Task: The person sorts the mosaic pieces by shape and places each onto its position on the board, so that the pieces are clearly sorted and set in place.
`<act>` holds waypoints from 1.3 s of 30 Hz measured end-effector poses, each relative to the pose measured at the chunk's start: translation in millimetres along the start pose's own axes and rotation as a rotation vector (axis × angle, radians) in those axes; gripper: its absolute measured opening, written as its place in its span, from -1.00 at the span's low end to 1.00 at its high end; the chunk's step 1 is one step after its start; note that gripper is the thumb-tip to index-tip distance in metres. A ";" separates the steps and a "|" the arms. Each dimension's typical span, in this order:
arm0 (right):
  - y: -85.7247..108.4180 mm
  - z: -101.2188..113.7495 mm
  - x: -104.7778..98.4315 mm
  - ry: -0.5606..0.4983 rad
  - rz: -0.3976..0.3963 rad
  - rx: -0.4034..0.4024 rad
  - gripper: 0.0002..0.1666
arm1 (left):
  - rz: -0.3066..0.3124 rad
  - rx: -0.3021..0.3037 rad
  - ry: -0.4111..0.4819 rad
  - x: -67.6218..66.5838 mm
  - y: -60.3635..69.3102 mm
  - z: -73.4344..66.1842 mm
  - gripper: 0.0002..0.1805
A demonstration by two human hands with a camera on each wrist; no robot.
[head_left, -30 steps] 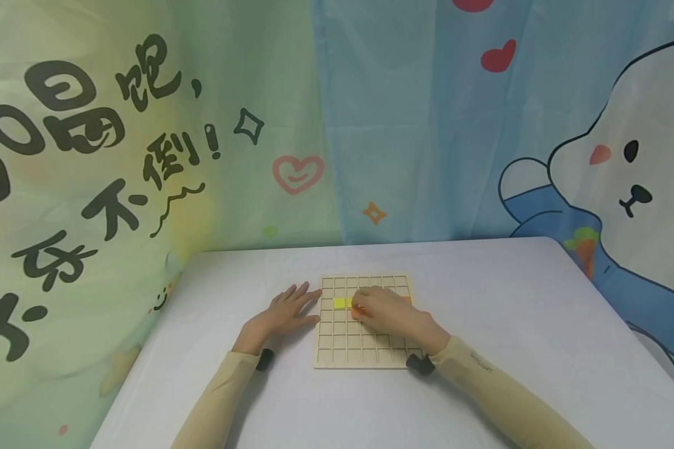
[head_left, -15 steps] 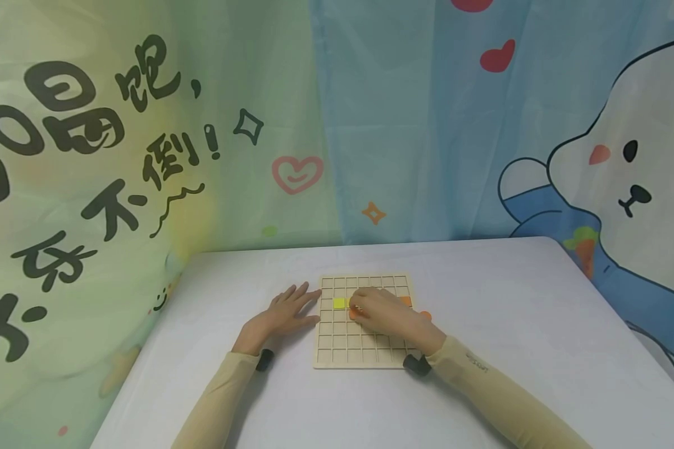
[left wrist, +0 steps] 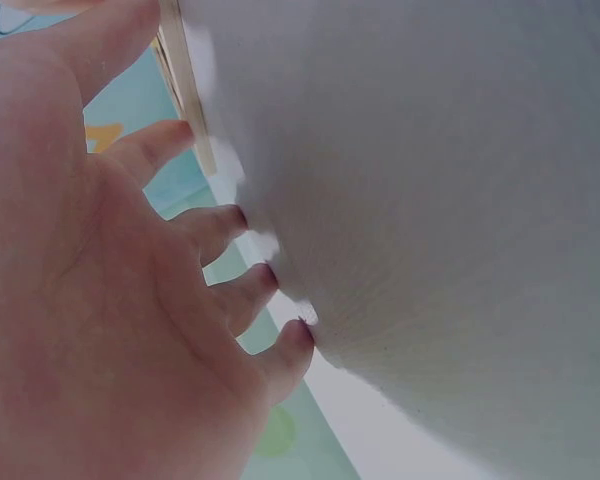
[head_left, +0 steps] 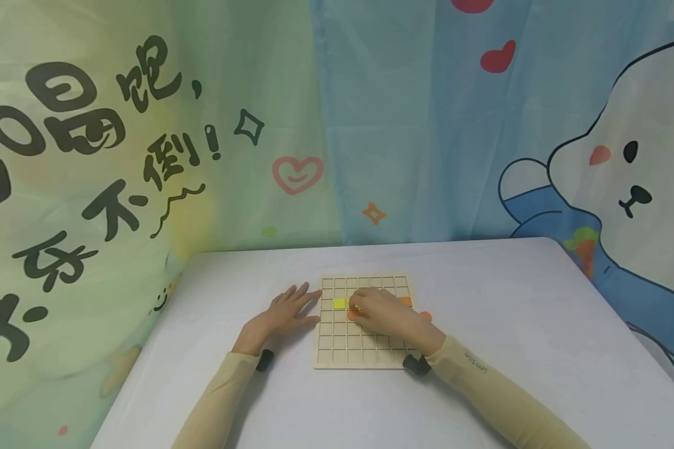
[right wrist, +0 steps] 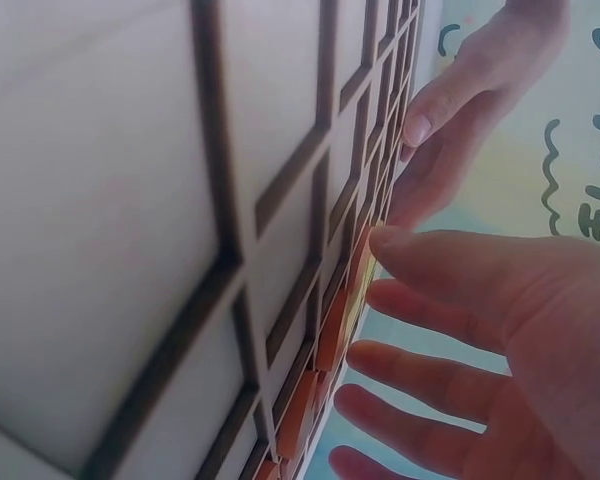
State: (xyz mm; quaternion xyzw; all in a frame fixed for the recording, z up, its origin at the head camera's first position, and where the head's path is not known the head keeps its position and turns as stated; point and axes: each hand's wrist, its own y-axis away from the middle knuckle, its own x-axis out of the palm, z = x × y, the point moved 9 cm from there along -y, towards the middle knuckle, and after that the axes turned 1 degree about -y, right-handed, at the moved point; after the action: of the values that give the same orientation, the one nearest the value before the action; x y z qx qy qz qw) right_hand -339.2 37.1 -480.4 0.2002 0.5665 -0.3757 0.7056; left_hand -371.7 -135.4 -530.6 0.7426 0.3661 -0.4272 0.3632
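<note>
A light wooden board [head_left: 337, 355] marked with a square grid lies on the white table. My left hand [head_left: 285, 312] lies palm down with spread fingers, its thumb and index finger against the board's left edge. My right hand [head_left: 390, 312] reaches over the board, with thumb and fingertips at a small orange piece [head_left: 352, 315]. In the right wrist view the thumb tip meets this piece, and the fingers partly hide its shape. Just left of the fingertips a yellow square tile [head_left: 339, 304] fills a cell. Another bit of yellow shows between the fingers.
An orange tile [head_left: 406, 301] lies on the board's right side, beyond the right hand. Off the board's right edge is an orange round piece [head_left: 425, 316]. A printed curtain [head_left: 371, 125] hangs behind the table [head_left: 511, 324].
My right hand has shifted slightly left, and the orange piece at its fingertips has moved left with it. The round orange piece beside the board has come into sight. The left hand stays put.
</note>
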 end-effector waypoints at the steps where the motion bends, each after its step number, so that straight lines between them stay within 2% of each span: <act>1: 0.5 0.1 0.0 -0.002 0.003 0.001 -0.84 | 0.000 -0.001 0.000 0.3 0.0 0.1 -0.27; 15: 10.5 1.4 -4.7 -0.066 0.029 0.027 -0.69 | 0.002 -0.009 -0.010 1.3 0.4 -0.8 -0.27; 20: 14.7 0.7 -5.6 -0.052 0.041 0.023 -0.61 | 0.007 -0.011 -0.014 1.3 0.5 -1.0 -0.26; 29: 22.5 -10.7 -7.7 -0.033 0.058 0.065 -0.53 | 0.008 -0.009 -0.012 -0.2 0.0 -1.5 -0.26; 39: 37.3 -26.2 -14.6 -0.001 0.056 0.091 -0.55 | 0.007 -0.003 -0.006 -0.4 1.7 -2.6 -0.26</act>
State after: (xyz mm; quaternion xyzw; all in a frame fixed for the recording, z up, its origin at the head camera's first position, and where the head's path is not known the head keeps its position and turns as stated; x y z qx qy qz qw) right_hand -329.0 83.8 -479.1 0.2478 0.5427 -0.3815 0.7060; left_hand -369.4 -134.1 -528.9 0.7420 0.3629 -0.4276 0.3672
